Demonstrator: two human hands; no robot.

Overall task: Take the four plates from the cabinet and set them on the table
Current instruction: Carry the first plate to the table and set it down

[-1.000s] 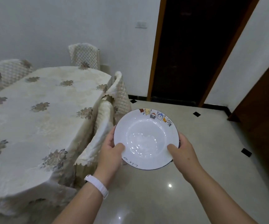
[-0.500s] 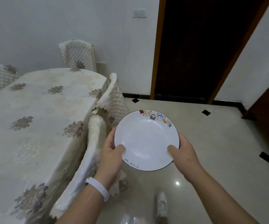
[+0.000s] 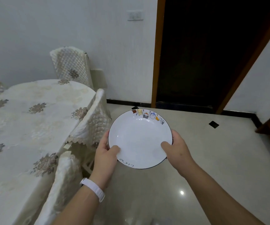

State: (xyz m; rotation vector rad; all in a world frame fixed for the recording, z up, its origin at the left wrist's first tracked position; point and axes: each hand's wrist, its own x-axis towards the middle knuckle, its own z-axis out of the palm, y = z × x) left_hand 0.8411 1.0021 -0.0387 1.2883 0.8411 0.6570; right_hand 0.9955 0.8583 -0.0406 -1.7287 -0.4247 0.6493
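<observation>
Both hands clamp one plate (image 3: 140, 140) from opposite sides, held in the air above the floor, to the right of the table and not touching it. My left hand (image 3: 105, 157) grips the plate's near-left rim, thumb pressed flat on the upper face, fingers curled under and hidden. My right hand (image 3: 178, 151) mirrors that on the right rim, thumb on top, fingers out of sight beneath. Plate is round, shallow-dished, glossy white, glazed, with a thin dark line round the edge; a band of small coloured cartoon figures runs along the far rim and some dark lettering along the near rim, which I cannot read. It tilts slightly toward me. A smooth white band (image 3: 94, 189) circles the left wrist. Below the plate, the floor (image 3: 212, 159) is polished pale tile, reflective, with small black diamond insets and a bright glint of light. To the left, the table (image 3: 25, 127) is draped in a cream cloth, quilted or embossed, patterned with brownish floral motifs. Two chairs (image 3: 92, 125) tucked against its near edge wear padded, diamond-stitched covers with scalloped trim; another chair (image 3: 71, 69) stands at the far end against the wall. Behind, a matte white wall (image 3: 49, 30) carries a switch plate (image 3: 135, 15), and a dark doorway (image 3: 208, 54) is framed in orange-brown wood.
</observation>
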